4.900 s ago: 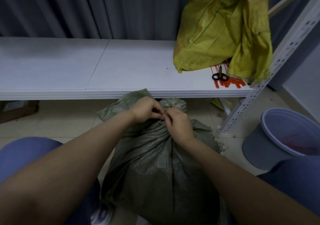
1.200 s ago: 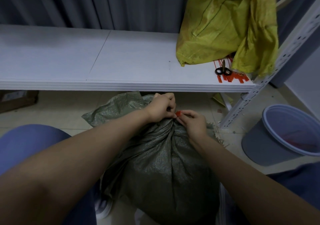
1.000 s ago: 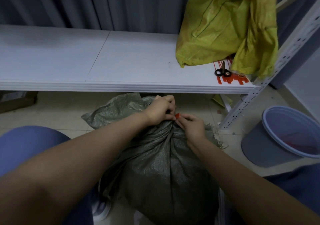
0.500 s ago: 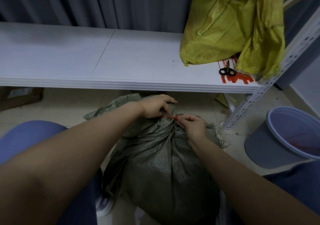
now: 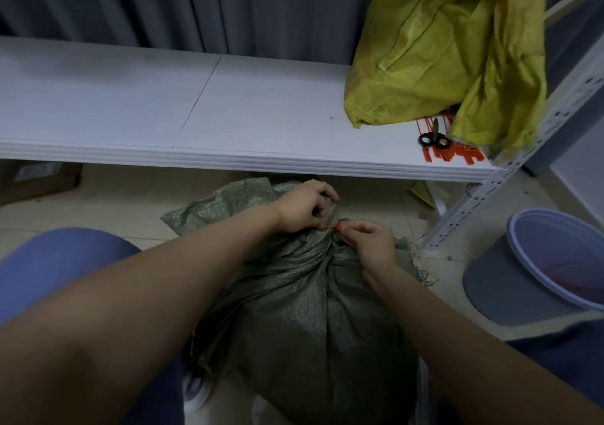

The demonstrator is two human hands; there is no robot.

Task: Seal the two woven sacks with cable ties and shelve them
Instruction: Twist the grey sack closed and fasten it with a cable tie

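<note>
Fingers of left hand (image 5: 304,208) and right hand (image 5: 369,241) are pinched on the red cable tie (image 5: 336,227) at the neck of the green sack (image 5: 310,326), on the floor (image 5: 130,195); a yellow sack (image 5: 425,48) is propped on the shelf (image 5: 228,114).

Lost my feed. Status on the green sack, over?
Hands: left hand grips green sack neck, right hand pinches orange cable tie there. Meanwhile yellow sack on shelf. Nothing blocking.

Left hand (image 5: 304,210), right hand (image 5: 371,243) bare; blue trousers (image 5: 58,261), white shoe (image 5: 197,392).
</note>
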